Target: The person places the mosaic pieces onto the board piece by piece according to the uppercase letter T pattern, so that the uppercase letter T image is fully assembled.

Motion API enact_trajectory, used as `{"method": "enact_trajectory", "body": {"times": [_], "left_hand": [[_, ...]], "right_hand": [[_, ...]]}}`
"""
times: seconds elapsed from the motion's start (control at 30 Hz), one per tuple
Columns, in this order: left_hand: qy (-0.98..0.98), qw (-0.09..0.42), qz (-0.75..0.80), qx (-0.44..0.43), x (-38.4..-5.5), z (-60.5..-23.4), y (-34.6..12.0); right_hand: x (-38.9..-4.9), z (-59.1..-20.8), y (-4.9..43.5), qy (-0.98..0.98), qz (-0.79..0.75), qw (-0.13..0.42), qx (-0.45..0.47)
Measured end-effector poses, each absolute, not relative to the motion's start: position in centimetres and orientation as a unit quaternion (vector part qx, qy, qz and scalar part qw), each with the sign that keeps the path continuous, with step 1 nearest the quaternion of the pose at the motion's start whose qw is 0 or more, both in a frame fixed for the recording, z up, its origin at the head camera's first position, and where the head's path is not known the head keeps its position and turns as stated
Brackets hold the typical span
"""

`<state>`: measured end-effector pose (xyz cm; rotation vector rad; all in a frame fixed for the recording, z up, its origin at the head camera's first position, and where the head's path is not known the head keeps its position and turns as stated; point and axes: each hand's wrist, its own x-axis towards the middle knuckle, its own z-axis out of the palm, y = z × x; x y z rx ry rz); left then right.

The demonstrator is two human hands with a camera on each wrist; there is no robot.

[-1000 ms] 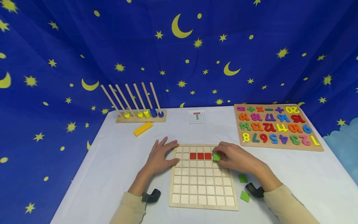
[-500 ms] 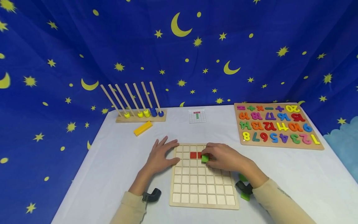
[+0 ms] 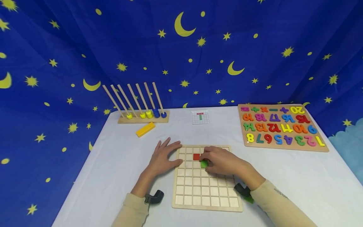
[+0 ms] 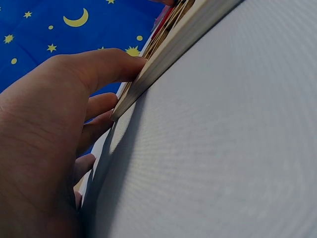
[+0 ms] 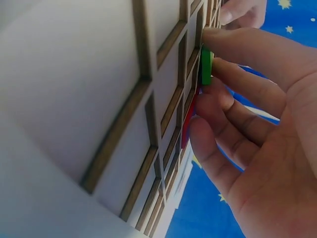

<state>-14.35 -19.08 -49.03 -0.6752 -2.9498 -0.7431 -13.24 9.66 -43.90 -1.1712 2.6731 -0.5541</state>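
My right hand pinches a green square tile low over the wooden grid board, just below the row with the red tiles. In the right wrist view the green tile stands between thumb and fingers, close to the grid, with a red tile lying in the board beyond it. The head view shows one red tile; my hand covers the other squares there. My left hand rests at the board's upper left edge, its thumb and index finger spread along it. In the left wrist view the fingertips touch the board's side.
Another green tile lies right of the board, partly under the right wrist's camera mount. Farther back are a small pattern card, a peg abacus, a yellow block and a number puzzle board.
My right hand has carried the green tile leftward from the red row's right end to a square under the row's middle. The left hand has stayed at the board's edge.
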Motion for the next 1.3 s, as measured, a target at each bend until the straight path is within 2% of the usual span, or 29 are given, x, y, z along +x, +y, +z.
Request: {"method": "enact_trajectory", "body": {"times": [0.57, 1.3], "left_hand": [[-0.942, 0.031, -0.243, -0.229, -14.2, -49.0, -18.9], [-0.941, 0.034, -0.250, -0.227, -14.0, -48.7, -18.8]], "right_hand": [[-12.8, -44.0, 10.8, 0.904, -0.190, 0.083, -0.375], [-9.7, -44.5, 18.7, 0.927, -0.244, 0.099, -0.266]]}}
